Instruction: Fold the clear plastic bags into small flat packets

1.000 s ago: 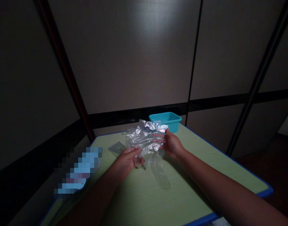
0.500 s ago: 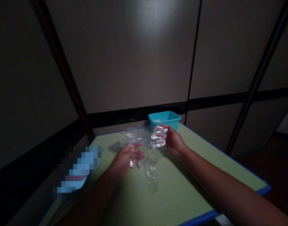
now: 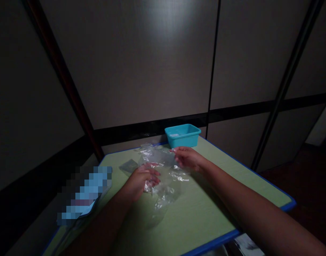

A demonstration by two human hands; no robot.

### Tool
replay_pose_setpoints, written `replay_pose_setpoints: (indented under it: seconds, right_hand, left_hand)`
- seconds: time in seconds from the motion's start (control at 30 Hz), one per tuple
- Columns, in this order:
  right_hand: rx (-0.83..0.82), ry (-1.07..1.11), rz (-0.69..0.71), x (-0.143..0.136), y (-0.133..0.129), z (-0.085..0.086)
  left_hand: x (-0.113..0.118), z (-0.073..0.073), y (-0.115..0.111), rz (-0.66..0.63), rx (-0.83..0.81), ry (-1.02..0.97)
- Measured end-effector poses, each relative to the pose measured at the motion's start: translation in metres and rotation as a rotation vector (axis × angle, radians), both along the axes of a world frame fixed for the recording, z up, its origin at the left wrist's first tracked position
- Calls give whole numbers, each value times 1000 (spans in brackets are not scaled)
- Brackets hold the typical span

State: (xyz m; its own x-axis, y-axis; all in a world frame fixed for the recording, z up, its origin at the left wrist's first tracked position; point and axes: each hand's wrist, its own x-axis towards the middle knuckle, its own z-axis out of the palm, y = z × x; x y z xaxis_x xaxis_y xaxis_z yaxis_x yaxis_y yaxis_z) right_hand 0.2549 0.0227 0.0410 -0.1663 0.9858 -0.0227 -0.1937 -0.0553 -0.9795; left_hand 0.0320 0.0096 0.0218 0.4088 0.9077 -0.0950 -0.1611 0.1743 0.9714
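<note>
Thin, clear, crumpled plastic (image 3: pixel 165 193) spreads between my hands above the table; whether it is a bag or another shape I cannot tell. My left hand (image 3: pixel 143 179) is closed around its left side, fingers curled, the shiny film lying over and between them. My right hand (image 3: pixel 188 158) pinches the film's upper right part between thumb and fingers, just in front of the turquoise basket (image 3: pixel 184 140). Loose folds hang below and between both hands. A flat greyish piece (image 3: pixel 129 166) lies just beyond my left hand.
The light green table (image 3: pixel 200 217) has a blue edge. The turquoise basket stands at its far edge with something pale inside. A pixelated blue item (image 3: pixel 89 193) lies at the left edge. Dark panelled doors (image 3: pixel 152 71) rise behind. A whitish object (image 3: pixel 248 245) sits below the front edge.
My right hand has drawn its fingers in from spread to a pinch and moved slightly left and down. The hanging plastic has swung left and bunched. The view has shifted slightly.
</note>
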Motion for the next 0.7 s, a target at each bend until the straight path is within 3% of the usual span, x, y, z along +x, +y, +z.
replay_pose_setpoints:
  seconds: [0.2,0.37,0.5,0.7]
  right_hand:
    - [112,12,21,1,-1,1]
    - [115,58,-152,7,7,-3]
    - [154,82,-159,6,5,-1]
    - [214,36,-107,1,-2,4]
  left_hand:
    - [-3,0,5,94,22,25]
    - [-9,-2,11,199,66,37]
    - [-7,-1,10,194,43,18]
    - [2,1,2,170,142,144]
